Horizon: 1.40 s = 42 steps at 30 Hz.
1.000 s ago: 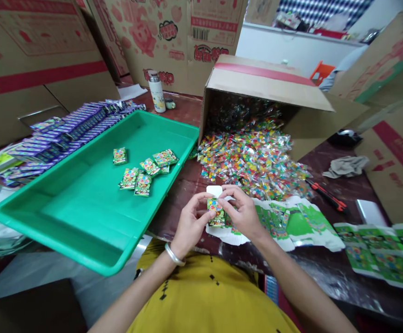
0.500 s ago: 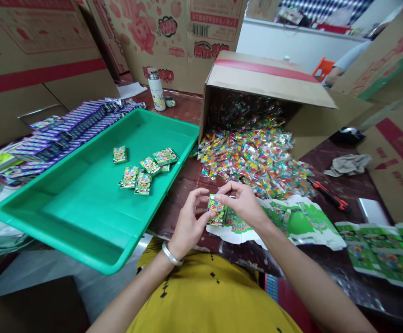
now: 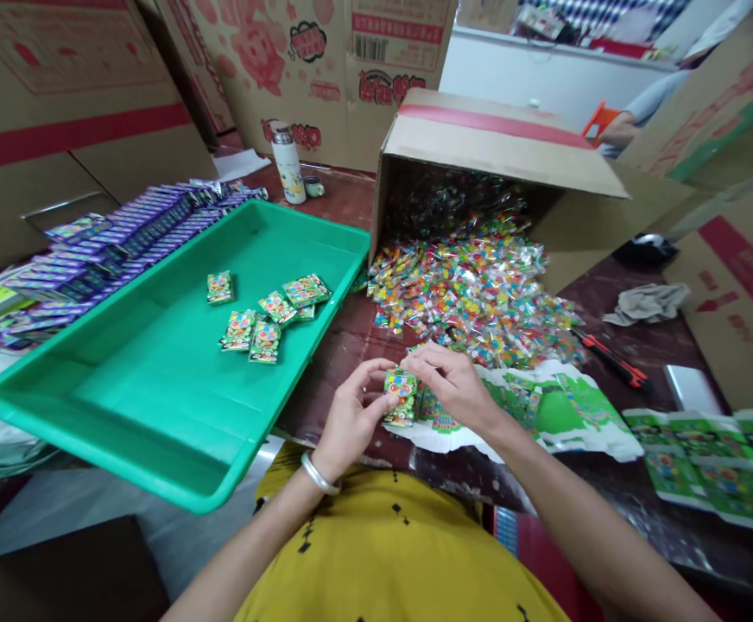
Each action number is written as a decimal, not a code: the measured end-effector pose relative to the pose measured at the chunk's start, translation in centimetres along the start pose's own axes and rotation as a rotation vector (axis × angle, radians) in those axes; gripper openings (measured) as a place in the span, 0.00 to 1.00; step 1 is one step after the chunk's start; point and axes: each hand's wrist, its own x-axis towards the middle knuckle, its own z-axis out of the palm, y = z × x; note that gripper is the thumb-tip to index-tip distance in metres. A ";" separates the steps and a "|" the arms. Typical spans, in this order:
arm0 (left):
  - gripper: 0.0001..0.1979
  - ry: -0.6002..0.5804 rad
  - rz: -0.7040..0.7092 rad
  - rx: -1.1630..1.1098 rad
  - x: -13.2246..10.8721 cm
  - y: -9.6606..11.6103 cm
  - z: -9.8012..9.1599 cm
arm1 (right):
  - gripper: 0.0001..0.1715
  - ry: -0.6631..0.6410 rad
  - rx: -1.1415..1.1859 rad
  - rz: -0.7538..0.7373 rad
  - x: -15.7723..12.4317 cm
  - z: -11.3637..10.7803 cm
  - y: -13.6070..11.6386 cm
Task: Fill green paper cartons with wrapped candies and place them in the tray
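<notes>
My left hand (image 3: 354, 413) is closed around a small green printed candy box (image 3: 401, 397), thumb across its front, holding it upright over the table's near edge. At the top of that box my right hand (image 3: 449, 382) has its fingers bent and pinched together; whether they grip the box's flap is hidden. Under and beside the hands lie flat green printed cardboard sheets (image 3: 554, 410). Several similar small boxes (image 3: 265, 342) lie in the green tray (image 3: 136, 380) to the left. Beyond my right hand spreads a heap of clear candy packets (image 3: 460, 289).
The heap spills from a carton (image 3: 493, 130) on its side. A red and black cutter (image 3: 616, 361), a grey cloth (image 3: 647, 304) and more flat box sheets (image 3: 706, 462) are at right. Purple boxes (image 3: 136, 233) and a flask (image 3: 288, 164) stand behind the tray. Another person's arm (image 3: 642, 112) shows far right.
My right hand's fingers have shifted from the front of the small box to its top edge. My left hand keeps its hold. The view has shifted slightly.
</notes>
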 end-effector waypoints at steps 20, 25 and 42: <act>0.45 0.027 0.063 0.975 0.8 -4.9 -0.4 | 0.07 -0.055 -0.722 -0.011 1.6 1.0 6.0; 0.29 0.010 0.036 0.641 0.9 -3.2 -0.9 | 0.07 0.060 -0.288 -0.009 1.3 -0.5 4.0; 0.29 -0.349 -0.332 -0.604 0.1 0.5 0.1 | 0.19 0.070 -0.263 -0.080 -3.0 -0.4 -1.9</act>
